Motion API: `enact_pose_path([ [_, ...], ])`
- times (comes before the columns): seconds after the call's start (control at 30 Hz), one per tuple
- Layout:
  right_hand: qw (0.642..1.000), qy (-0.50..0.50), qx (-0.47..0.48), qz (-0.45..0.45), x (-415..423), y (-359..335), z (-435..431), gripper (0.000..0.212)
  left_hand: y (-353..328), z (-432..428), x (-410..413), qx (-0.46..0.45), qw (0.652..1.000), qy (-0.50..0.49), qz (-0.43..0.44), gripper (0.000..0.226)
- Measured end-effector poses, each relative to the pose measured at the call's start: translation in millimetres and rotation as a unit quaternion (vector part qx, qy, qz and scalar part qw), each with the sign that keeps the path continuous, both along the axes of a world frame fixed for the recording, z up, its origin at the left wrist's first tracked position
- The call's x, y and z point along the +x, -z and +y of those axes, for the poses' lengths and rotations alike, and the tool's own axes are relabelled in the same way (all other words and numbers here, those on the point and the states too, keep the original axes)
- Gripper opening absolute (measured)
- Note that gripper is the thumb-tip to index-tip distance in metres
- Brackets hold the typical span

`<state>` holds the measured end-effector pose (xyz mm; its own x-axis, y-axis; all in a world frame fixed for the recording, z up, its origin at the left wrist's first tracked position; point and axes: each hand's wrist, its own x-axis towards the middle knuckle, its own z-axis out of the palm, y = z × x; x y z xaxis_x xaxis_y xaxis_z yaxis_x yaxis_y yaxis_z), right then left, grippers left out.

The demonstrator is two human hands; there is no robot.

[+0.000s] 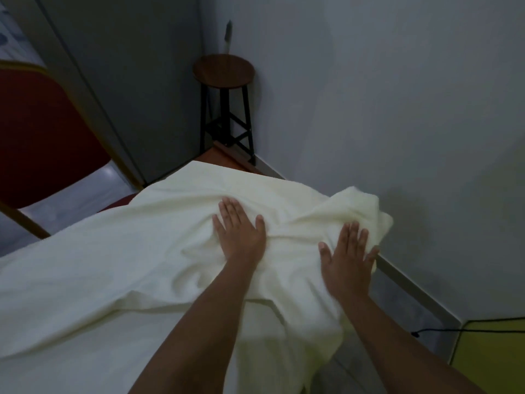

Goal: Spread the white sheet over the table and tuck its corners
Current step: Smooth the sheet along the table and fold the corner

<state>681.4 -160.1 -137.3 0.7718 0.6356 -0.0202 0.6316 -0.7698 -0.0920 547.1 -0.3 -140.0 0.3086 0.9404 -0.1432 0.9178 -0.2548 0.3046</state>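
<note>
2 bare hands press palm-down on the white sheet (119, 268), which covers most of the table (218, 160); only a strip of brown tabletop shows at the far end, toward 12 o'clock. The left hand (240, 234) lies flat near the middle of the cloth, fingers spread wide and pointing to 12 o'clock, with creases radiating from under its palm. The right hand (348, 258) sits at about 3 o'clock from the left one, well apart from it, also flat with fingers splayed, and slightly blurred; its outer fingers reach the table's right edge. Neither hand grips anything; both simply rest on the fabric. Just beyond the right hand, at 1 o'clock, a bunched lump of sheet (360, 211) rises against the grey wall (397, 95). At 6 o'clock the cloth folds over itself and hangs off the near corner. From the left hand's position, a round-topped stool (224, 71) with dark legs stands in the room's corner at 12 o'clock, a red chair (42, 132) with a gold frame stands at 10 o'clock, and a yellow surface (494, 345) with a black cable (434, 331) across its edge lies at 4 o'clock.
</note>
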Motion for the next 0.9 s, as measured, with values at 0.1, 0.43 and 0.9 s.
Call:
enact_pose_path([
  [0.1, 1.0, -0.005, 0.005, -0.009, 28.8, -1.1, -6.1, 0.076, -0.6, 7.2, 23.2, 0.004, 1.0, -0.007, -0.014, 0.076],
  [0.43, 0.999, 0.03, 0.04, 0.002, 77.4, 3.4, -19.2, 0.076, -4.2, 12.8, 95.7, 0.046, 0.99, 0.12, -0.053, 0.081],
  [0.9, 0.994, -0.095, 0.052, 0.016, -11.6, -7.6, 54.5, 0.077, -36.4, 70.3, 31.3, 0.052, 0.997, 0.052, -0.022, 0.07],
])
